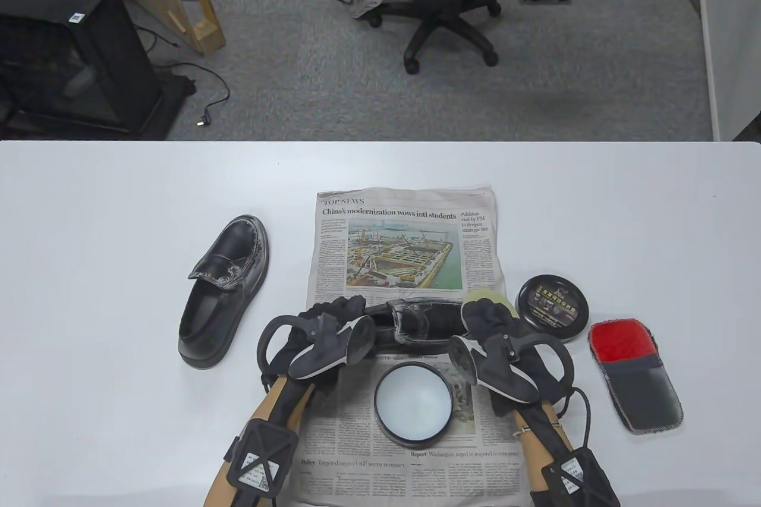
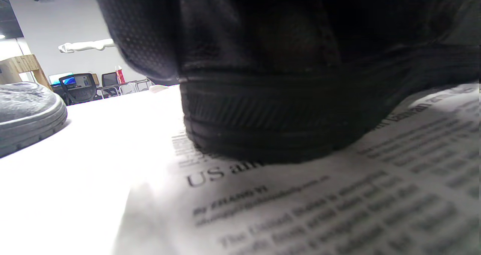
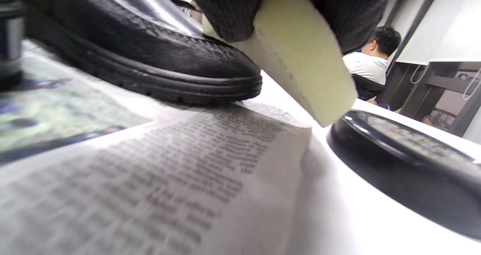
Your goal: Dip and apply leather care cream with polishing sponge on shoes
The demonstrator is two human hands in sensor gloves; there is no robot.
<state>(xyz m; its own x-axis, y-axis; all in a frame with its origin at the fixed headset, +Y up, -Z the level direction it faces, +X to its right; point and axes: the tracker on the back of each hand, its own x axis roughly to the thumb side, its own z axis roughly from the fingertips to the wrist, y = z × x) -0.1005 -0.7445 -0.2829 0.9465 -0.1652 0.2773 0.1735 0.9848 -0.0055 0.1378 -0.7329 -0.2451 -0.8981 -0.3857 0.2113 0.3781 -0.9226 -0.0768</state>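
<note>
A black shoe (image 1: 425, 321) lies sideways on the newspaper (image 1: 404, 245); its heel fills the left wrist view (image 2: 278, 119) and its toe shows in the right wrist view (image 3: 150, 63). My left hand (image 1: 333, 317) holds the shoe at its heel end. My right hand (image 1: 490, 317) grips a pale yellow sponge (image 1: 483, 296) and presses it on the toe; the sponge also shows in the right wrist view (image 3: 297, 56). The open cream tin (image 1: 414, 405) sits on the paper between my wrists. A second black shoe (image 1: 226, 290) with white cream streaks lies to the left.
The tin's black lid (image 1: 553, 308) lies right of the newspaper, also in the right wrist view (image 3: 406, 165). A red and black cloth mitt (image 1: 635, 379) lies at the far right. Beyond the table's far edge (image 1: 380, 142) are carpet and an office chair (image 1: 440, 2).
</note>
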